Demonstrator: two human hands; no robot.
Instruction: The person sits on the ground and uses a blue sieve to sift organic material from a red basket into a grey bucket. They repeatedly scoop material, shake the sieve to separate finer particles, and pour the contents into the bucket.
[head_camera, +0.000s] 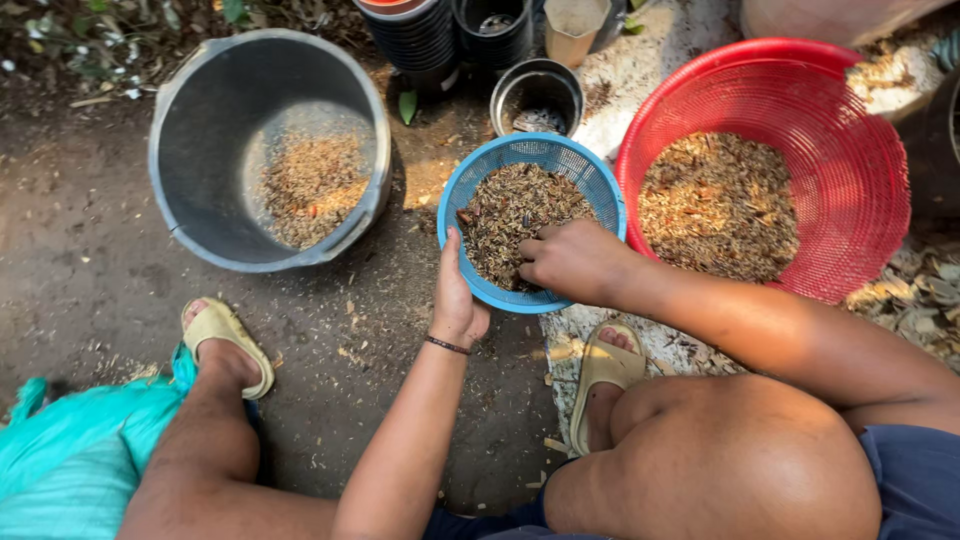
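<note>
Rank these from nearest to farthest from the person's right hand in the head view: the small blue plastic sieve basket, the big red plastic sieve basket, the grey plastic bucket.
1. Small blue plastic sieve basket: the right hand rests inside it, on the chaff.
2. Big red plastic sieve basket: just to the right, beside the blue one.
3. Grey plastic bucket: far left, beyond the left hand.

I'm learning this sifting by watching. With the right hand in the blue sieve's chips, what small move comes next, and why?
Probably pinch out a coarse piece: the right hand rests in the chips with its fingers curled into them, while the left hand steadies the blue sieve by its rim.
</note>
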